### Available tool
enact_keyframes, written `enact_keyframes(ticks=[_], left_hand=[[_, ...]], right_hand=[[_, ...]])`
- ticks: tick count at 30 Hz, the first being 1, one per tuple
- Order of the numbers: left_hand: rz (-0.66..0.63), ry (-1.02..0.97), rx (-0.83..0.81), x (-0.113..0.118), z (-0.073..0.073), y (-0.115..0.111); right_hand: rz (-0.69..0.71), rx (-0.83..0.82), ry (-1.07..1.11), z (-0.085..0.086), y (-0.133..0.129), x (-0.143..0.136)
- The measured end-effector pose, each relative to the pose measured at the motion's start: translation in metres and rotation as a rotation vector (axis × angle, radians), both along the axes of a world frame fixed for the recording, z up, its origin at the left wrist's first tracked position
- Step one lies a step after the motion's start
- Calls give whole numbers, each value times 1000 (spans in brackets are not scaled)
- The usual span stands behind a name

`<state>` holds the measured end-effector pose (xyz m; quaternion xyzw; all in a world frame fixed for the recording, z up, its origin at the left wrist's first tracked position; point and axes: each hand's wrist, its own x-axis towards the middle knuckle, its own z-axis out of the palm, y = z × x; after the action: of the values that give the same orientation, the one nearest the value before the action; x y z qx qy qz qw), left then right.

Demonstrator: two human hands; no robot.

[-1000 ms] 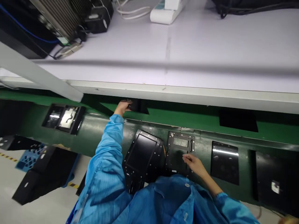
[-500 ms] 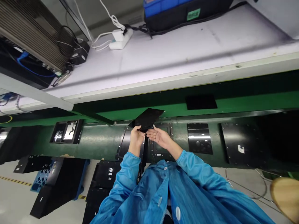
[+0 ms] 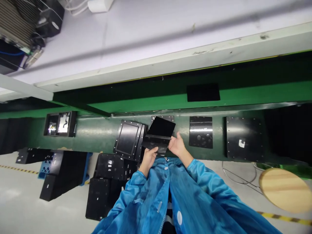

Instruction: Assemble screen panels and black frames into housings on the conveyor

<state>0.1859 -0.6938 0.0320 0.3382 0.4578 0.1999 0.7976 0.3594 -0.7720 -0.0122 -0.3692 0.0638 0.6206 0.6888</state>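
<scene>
Over at the green table [image 3: 97, 128] we've got a black panel [image 3: 162, 127] up in front of our chest, tilted, with a ridge running across it and a glossy lower part. Our left hand [image 3: 149, 159] has a narrow grip on it, thumb lying over the lower left edge. Our right hand [image 3: 177, 145] is pretty wide open, thumb spread away, fingers touching the right edge; can't tell if it's taking any weight. Just left of the panel sits a framed plate [image 3: 127, 139], and a glossy sheet [image 3: 201, 132] lies to the right. Container-wise, far left on the table we've got an open black box [image 3: 72, 123]: shiny dark stuff in its left compartment, a silver plate [image 3: 63, 123] with a black squiggle in the right one. On the floor there's a blue crate [image 3: 45, 167], contents too small to make out.
</scene>
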Motion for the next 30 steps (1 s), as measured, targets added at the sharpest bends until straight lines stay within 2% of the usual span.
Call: enact_keyframes(ticks=[3, 8, 12, 14, 16, 18, 21, 23, 26, 30], left_hand=[[8, -19, -37, 0, -18, -6], [-78, 80, -185, -6, -55, -14], [-122, 219, -311, -20, -76, -10], [-128, 290, -283, -27, -81, -5], [-133, 432, -145, -33, -82, 3], [-184, 624, 116, -35, -81, 11], [-360, 839, 577, -30, -79, 26], [-488, 893, 767, -21, -79, 35], [-608, 943, 839, -7, -80, 47], [-635, 976, 854, 1, -85, 53]], right_hand=[[-18, -47, -86, -6, 2, -2], [-171, -244, -280, -34, 15, -11], [-141, -240, -400, -54, 14, -9], [-111, -242, -444, -60, 15, -1], [-82, -265, -470, -65, 19, 11], [-56, -281, -497, -70, 25, 25], [-30, -292, -581, -80, 33, 39], [-35, -325, -664, -87, 36, 42], [-88, -417, -782, -95, 39, 34], [-208, -502, -932, -97, 43, 16]])
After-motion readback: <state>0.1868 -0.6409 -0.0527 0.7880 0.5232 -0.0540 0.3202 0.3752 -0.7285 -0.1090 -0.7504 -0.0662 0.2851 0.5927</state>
